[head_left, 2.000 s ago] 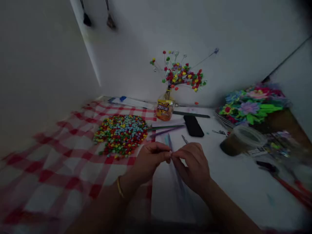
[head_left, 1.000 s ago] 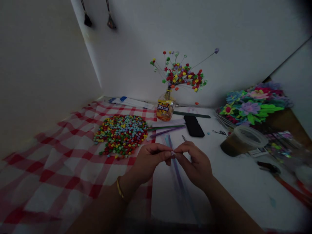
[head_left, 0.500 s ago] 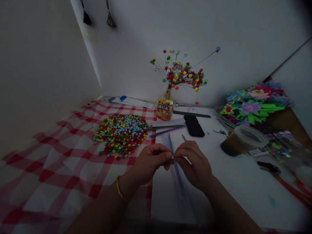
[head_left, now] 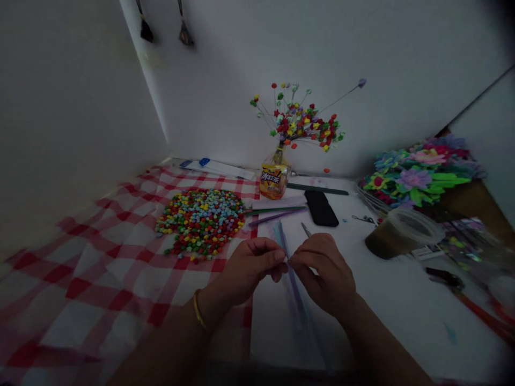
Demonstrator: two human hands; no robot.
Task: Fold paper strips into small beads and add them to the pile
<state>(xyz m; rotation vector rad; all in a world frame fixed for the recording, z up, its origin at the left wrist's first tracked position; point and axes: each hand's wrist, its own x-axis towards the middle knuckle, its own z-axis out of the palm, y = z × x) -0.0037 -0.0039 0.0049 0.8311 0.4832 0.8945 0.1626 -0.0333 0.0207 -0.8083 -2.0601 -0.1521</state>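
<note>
Thumb and fingertips of my left hand (head_left: 257,262) pinch a tiny pale piece (head_left: 286,259), too small and dim to name. My right hand (head_left: 324,271) meets it from the other side, its fingertips pressed together at the same spot; what they grip is hidden. Under both hands run long purple and pale blue paper strips (head_left: 296,292) on the white tabletop. A pointed metal tool (head_left: 306,229) lies just beyond my right knuckles. Left of my hands is a heap of small multicoloured folded paper stars (head_left: 205,220).
The stars rest on a red-and-white checked cloth (head_left: 132,257). Behind stand a bottle (head_left: 272,182) holding stars on wires and a black phone (head_left: 321,208). To the right are a plastic tub (head_left: 392,236), pliers (head_left: 444,276) and fuzzy colourful flowers (head_left: 418,171).
My right hand has shifted slightly right, its fingertips a little farther from the left ones. My left hand keeps its pinch. The whole view has moved slightly.
</note>
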